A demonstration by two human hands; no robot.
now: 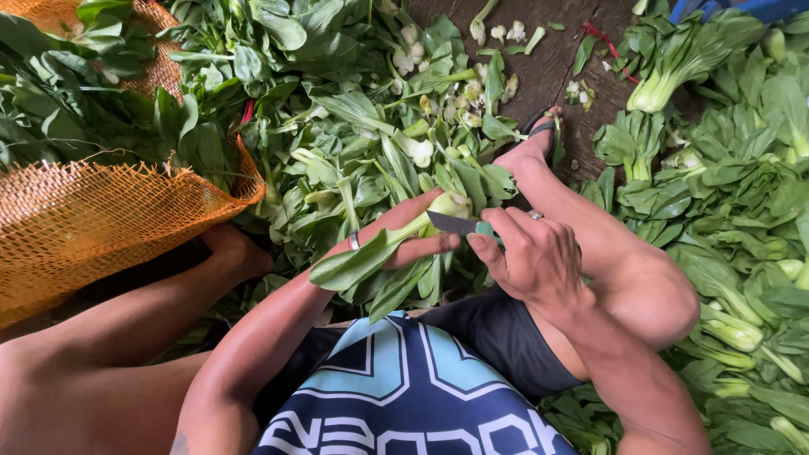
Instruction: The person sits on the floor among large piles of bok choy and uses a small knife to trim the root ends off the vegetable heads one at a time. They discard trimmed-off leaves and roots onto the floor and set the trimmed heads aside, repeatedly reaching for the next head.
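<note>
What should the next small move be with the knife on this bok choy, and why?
Probably press the knife through the pale base of the bok choy. The right hand has the blade laid across the stalk just below its root end, while the left hand grips the stalk behind it. Cut stem ends already lie on the floor beyond.

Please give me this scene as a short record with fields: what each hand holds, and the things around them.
left hand: the left hand holds a bok choy by its stalk, leaves hanging down
right hand: the right hand holds a knife, blade at the pale stem base
left side: orange mesh basket with greens inside
middle: loose leaf pile
right side: heap of bok choy
floor: dark wooden floor with cut stem ends
</note>
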